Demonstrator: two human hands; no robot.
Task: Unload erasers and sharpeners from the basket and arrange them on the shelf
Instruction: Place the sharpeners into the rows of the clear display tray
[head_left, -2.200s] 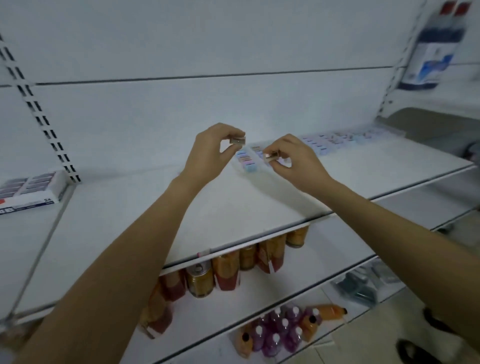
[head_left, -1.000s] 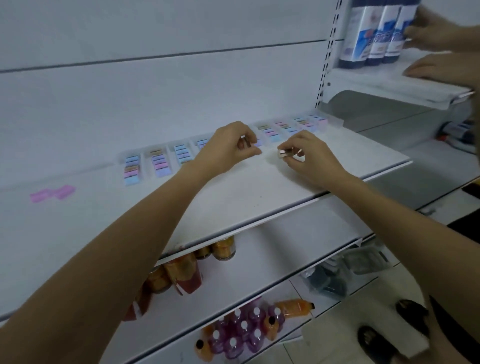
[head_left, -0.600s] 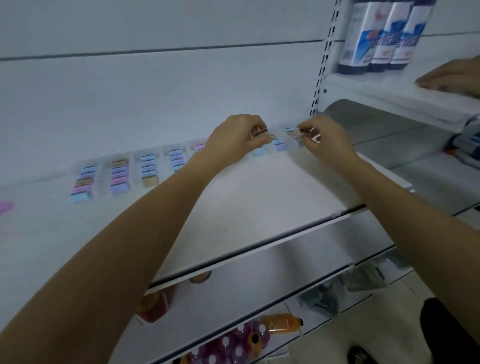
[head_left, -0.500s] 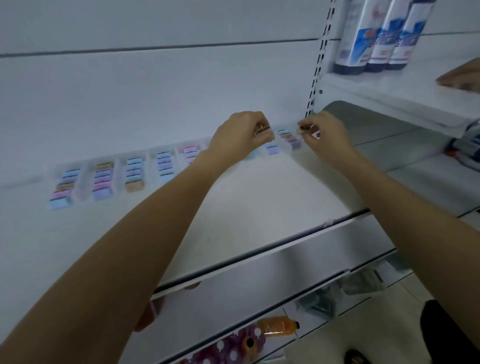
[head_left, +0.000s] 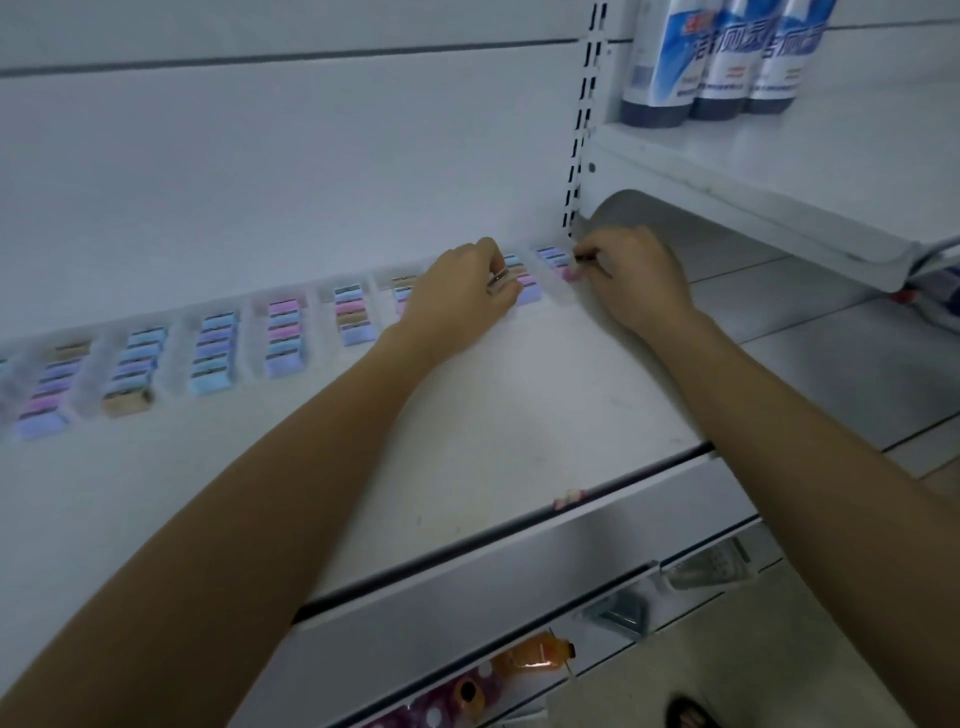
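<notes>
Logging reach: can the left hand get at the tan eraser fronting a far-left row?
Probably yes: only bare white shelf lies between the left hand and the tan rectangular eraser, but its fingers are pinching a small metal sharpener.

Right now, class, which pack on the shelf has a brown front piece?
The second full pack from the left; other visible fronts are blue, purple or pink.

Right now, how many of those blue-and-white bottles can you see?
3, standing side by side on the upper right shelf: the left bottle, the middle bottle, the right bottle. More could sit beyond the frame's edge.
</notes>
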